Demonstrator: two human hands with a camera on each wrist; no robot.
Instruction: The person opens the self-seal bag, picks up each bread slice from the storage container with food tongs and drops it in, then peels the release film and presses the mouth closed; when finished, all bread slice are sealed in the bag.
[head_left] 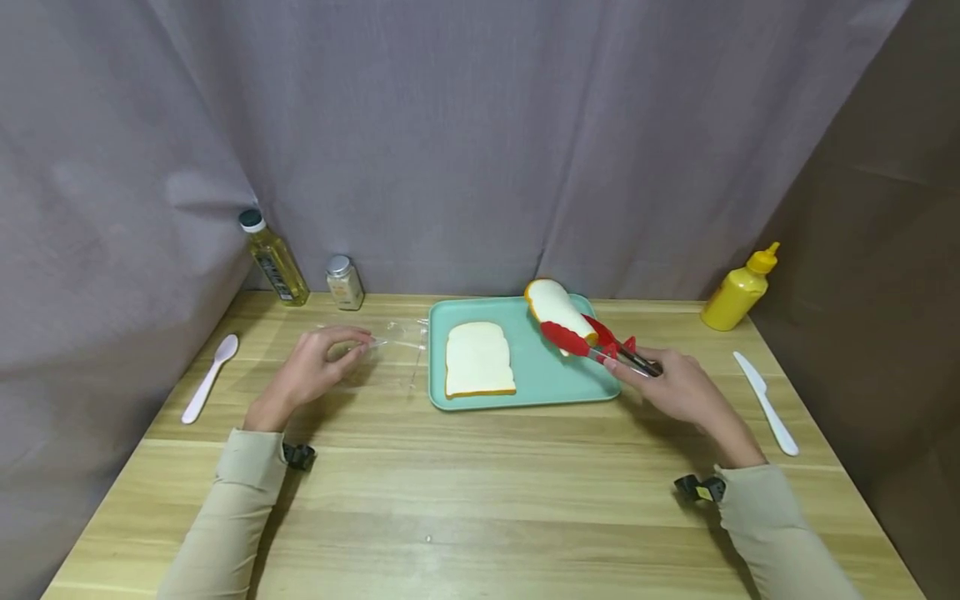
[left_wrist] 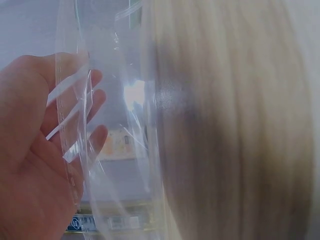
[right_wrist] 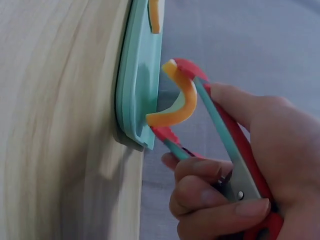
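My right hand (head_left: 673,385) grips a pair of tongs (right_wrist: 227,140) with red tips. Between the tips a slice of bread (head_left: 553,304) is squeezed into a curve, above the right end of the green tray (head_left: 540,392). Another bread slice (head_left: 478,360) lies flat on the tray's left half. To the left of the tray, my left hand (head_left: 313,371) pinches the edge of a clear plastic bag (head_left: 397,343) between thumb and finger. In the left wrist view the transparent film (left_wrist: 115,165) hangs in front of the fingers.
At the back left stand an oil bottle (head_left: 275,262) and a small shaker jar (head_left: 345,283). A white spoon (head_left: 208,382) lies at the left. On the right are a yellow squeeze bottle (head_left: 737,293) and a white knife (head_left: 767,404). Grey curtain (head_left: 450,150) hangs behind the table.
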